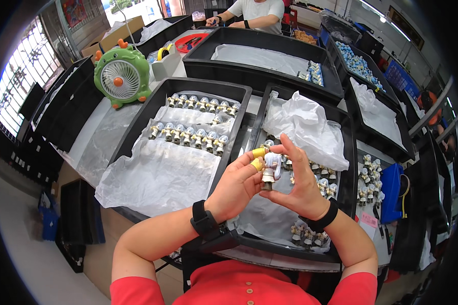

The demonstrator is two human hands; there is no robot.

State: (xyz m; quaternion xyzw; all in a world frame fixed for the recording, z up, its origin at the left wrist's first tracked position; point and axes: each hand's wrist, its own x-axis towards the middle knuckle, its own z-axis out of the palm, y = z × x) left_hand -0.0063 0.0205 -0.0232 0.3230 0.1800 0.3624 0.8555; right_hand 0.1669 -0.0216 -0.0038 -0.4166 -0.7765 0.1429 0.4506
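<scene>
Between my two hands, above the right-hand black tray (352, 203), a small figurine (270, 170) with pale hair, light clothes and a dark base is held upright. My left hand (239, 182) pinches it from the left, with yellow finger wraps on the thumb and a finger. Fingertips of my right hand (305, 190) touch its top and its base, the palm curving round its right side. More figurines (308, 235) lie in the tray below, partly hidden by my hands and by crumpled white paper (308, 124).
To the left, a black tray (175, 86) lined with white paper carries two rows of figurines (188, 135). A green animal-shaped fan (121, 76) stands beyond its left corner. On the right are loose figurines (370, 180) and a blue bin (392, 193). Across the table a person (259, 15) works.
</scene>
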